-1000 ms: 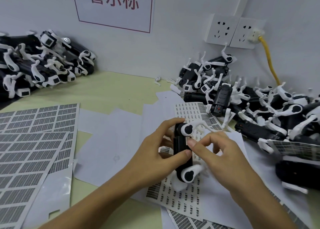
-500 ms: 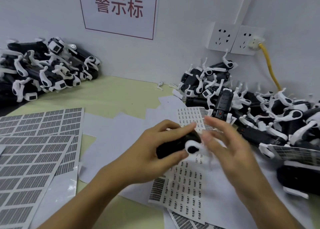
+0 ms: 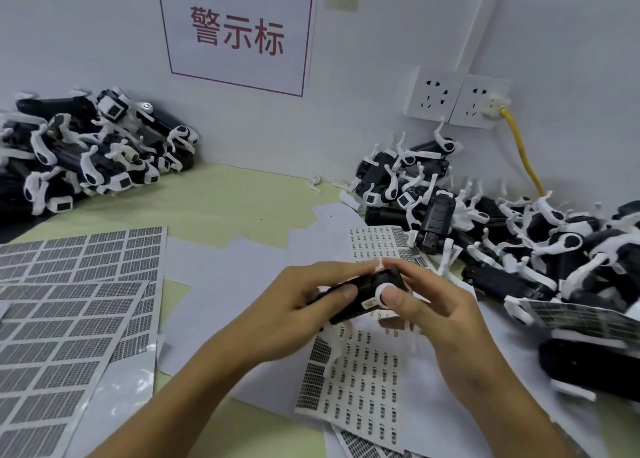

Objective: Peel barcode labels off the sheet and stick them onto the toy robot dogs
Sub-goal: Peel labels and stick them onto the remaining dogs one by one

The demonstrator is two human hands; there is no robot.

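Observation:
A black toy robot dog (image 3: 360, 293) with white legs lies sideways between both hands above a label sheet (image 3: 360, 378). My left hand (image 3: 294, 305) grips its body from the left. My right hand (image 3: 436, 315) holds its right end, thumb on a white leg joint. A small barcode label (image 3: 369, 304) shows on the dog's side. The dog's white legs hang down, blurred.
A pile of robot dogs (image 3: 519, 236) fills the right side, and another pile (image 3: 90, 156) sits at the back left. Barcode sheets (image 3: 69, 305) lie at the left, white backing papers (image 3: 221, 284) in the middle. Wall sockets (image 3: 457, 99) with a yellow cable are at the back right.
The dog was turned from upright to lying sideways. My right hand came off it, then took hold of its right end again. The view tilted up a little.

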